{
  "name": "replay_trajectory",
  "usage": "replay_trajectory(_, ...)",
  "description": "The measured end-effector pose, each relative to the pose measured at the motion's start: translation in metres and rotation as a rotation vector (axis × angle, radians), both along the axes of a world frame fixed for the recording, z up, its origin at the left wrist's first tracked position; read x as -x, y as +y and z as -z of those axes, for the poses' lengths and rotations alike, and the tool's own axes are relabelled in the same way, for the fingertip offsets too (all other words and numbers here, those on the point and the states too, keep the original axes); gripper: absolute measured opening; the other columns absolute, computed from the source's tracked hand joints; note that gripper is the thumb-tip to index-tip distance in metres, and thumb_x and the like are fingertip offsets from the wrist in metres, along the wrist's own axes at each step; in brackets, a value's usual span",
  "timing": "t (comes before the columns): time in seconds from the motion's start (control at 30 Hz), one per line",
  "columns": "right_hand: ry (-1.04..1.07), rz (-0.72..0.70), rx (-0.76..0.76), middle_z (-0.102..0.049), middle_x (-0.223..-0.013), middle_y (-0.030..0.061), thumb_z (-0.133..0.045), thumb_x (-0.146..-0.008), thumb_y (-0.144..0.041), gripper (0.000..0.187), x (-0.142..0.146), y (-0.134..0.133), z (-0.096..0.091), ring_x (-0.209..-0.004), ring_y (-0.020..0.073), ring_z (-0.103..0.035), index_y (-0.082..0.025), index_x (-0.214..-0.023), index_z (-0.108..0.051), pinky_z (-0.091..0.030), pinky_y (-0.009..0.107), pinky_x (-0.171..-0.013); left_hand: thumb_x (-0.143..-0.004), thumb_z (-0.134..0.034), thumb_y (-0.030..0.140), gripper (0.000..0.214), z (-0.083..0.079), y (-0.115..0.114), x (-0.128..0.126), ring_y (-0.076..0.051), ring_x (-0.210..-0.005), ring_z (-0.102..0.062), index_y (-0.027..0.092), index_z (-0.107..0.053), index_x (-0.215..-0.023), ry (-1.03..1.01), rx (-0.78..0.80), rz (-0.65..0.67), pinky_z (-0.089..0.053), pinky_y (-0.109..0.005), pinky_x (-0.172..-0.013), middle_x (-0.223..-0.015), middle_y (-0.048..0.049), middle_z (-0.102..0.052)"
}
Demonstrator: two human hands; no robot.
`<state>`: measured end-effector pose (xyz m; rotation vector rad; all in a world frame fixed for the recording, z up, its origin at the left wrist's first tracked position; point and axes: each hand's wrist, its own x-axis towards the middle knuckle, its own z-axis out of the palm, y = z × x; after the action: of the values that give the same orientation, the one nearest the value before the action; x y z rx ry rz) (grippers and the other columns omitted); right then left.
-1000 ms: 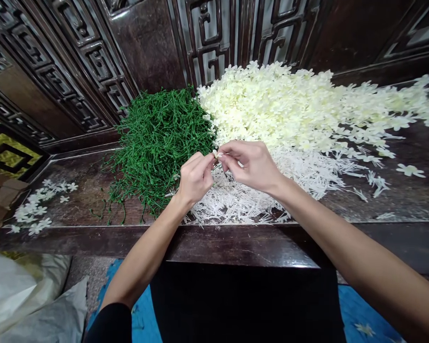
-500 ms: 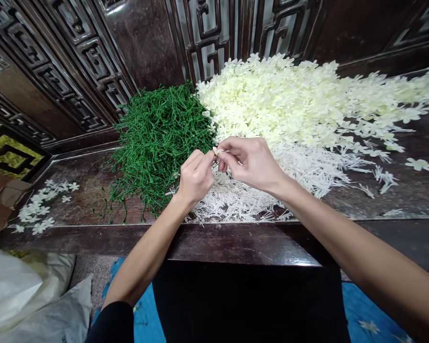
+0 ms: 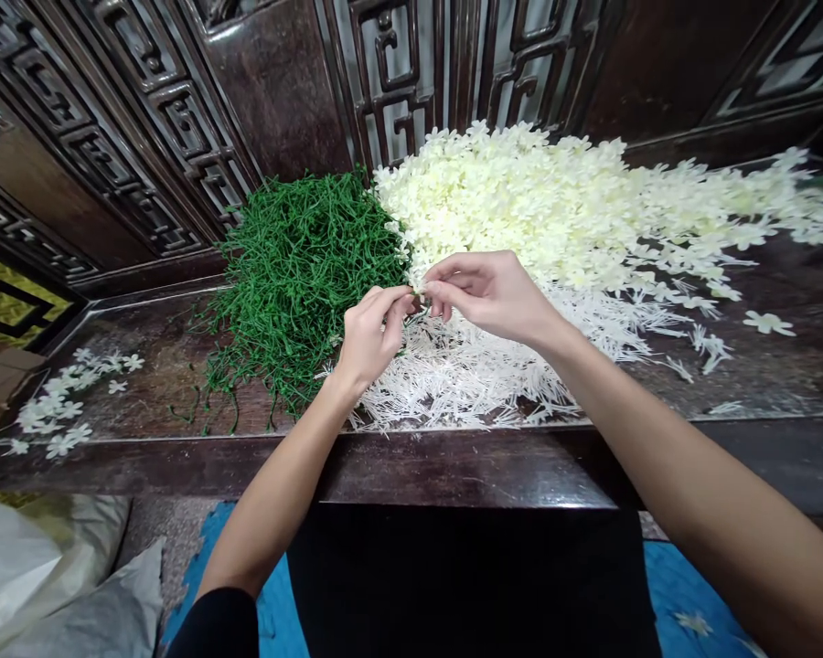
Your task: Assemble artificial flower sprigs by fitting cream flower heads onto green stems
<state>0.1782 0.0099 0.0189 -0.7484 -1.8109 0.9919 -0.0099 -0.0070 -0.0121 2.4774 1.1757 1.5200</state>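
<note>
My left hand [image 3: 376,331] and my right hand [image 3: 497,291] meet tip to tip in front of the heaps, both closed in a pinch. Between their fingertips sits a small cream artificial flower [image 3: 417,281], mostly covered by the fingers. Whether a stem is joined to it I cannot make out. Left of the hands rises a heap of green plastic stems [image 3: 315,265]. Behind my right hand spreads a large pile of cream flower petals [image 3: 521,201]. Thin white stamens [image 3: 466,379] lie in a loose heap under and beside both hands.
The dark wooden bench [image 3: 453,466] has a carved lattice back [image 3: 390,73]. Several assembled-looking white flowers [image 3: 58,407] lie at its left end, near a cardboard box [image 3: 0,375]. White sacks [image 3: 75,567] stand on the floor at the lower left. One loose flower [image 3: 768,323] lies at right.
The view has shifted slightly. Both hands stay together at about the same spot; the right fingers have opened out a little, and the flower between the fingertips is now more covered.
</note>
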Motion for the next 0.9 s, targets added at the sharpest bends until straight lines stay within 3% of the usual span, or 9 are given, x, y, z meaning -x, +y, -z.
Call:
replay_trajectory(0.17,0.041,0.097,-0.001,-0.069,-0.074,0.0063,-0.065,-0.088,-0.022,0.012,-0.007,0.007,0.001,-0.059,0.0145,-0.066,-0.012,-0.092,-0.07,-0.057,0.03,-0.053,-0.096,-0.052,0.019,0.014,0.001,0.002,0.003,-0.014,-0.075,-0.067,0.017,-0.066,-0.095,-0.061,0.149,-0.025,-0.052,-0.028,-0.071,-0.082,-0.0045,-0.074)
replay_trajectory(0.33,0.02,0.216,0.032,-0.071,-0.079,0.0066,-0.061,-0.091,-0.025,0.017,-0.01,0.009,0.0,-0.057,0.013,-0.066,-0.013,-0.101,-0.071,-0.052,0.028,-0.05,-0.096,-0.053,0.021,0.013,0.003,0.004,0.004,-0.015,-0.08,-0.065,0.018,-0.066,-0.095,-0.116,0.197,0.054,-0.051,-0.028,-0.073,-0.087,-0.0055,-0.072)
replay_trajectory(0.5,-0.075,0.301,0.044,-0.072,-0.077,0.0078,-0.053,-0.096,-0.034,0.028,-0.014,0.014,0.003,-0.062,0.0155,-0.066,-0.013,-0.104,-0.072,-0.054,0.033,-0.059,-0.097,-0.052,0.027,0.013,0.001,0.004,0.002,-0.016,-0.085,-0.066,0.02,-0.063,-0.094,-0.269,0.334,0.175,-0.053,-0.03,-0.079,-0.09,-0.0054,-0.072)
replay_trajectory(0.63,-0.352,0.352,-0.011,-0.073,-0.092,0.0145,-0.051,-0.096,-0.034,0.033,-0.015,0.021,0.018,-0.074,0.0234,-0.067,-0.012,-0.111,-0.071,-0.058,0.046,-0.069,-0.098,-0.05,0.027,0.008,-0.003,0.006,0.002,-0.012,-0.069,-0.066,0.021,-0.054,-0.095,-0.497,0.5,0.191,-0.054,-0.028,-0.07,-0.082,-0.004,-0.07)
replay_trajectory(0.7,-0.544,0.289,-0.059,-0.071,-0.106,0.0177,-0.046,-0.096,-0.03,0.036,-0.014,0.023,0.027,-0.09,0.0291,-0.067,-0.012,-0.117,-0.07,-0.057,0.052,-0.079,-0.097,-0.05,0.022,0.004,-0.003,0.008,0.003,-0.01,-0.06,-0.064,0.021,-0.049,-0.094,-0.582,0.561,0.151,-0.052,-0.026,-0.064,-0.076,-0.0014,-0.069)
replay_trajectory(0.8,-0.799,0.243,-0.232,-0.062,-0.129,0.0212,-0.038,-0.097,-0.029,0.045,-0.01,0.023,0.038,-0.122,0.0378,-0.054,-0.007,-0.125,-0.066,-0.043,0.06,-0.103,-0.095,-0.05,0.013,0.009,-0.002,0.011,0.006,-0.008,-0.054,-0.062,0.021,-0.045,-0.095,-0.652,0.632,0.081,-0.05,-0.024,-0.06,-0.072,0.0014,-0.067)
replay_trajectory(0.9,-0.962,0.19,-0.208,-0.049,-0.146,0.0212,-0.027,-0.101,-0.038,0.056,-0.006,0.022,0.045,-0.137,0.0446,-0.039,-0.007,-0.134,-0.06,-0.028,0.068,-0.111,-0.092,-0.051,0.006,0.018,-0.004,0.011,0.005,-0.007,-0.053,-0.062,0.021,-0.042,-0.097,-0.682,0.713,0.028,-0.049,-0.022,-0.06,-0.072,0.0026,-0.067)
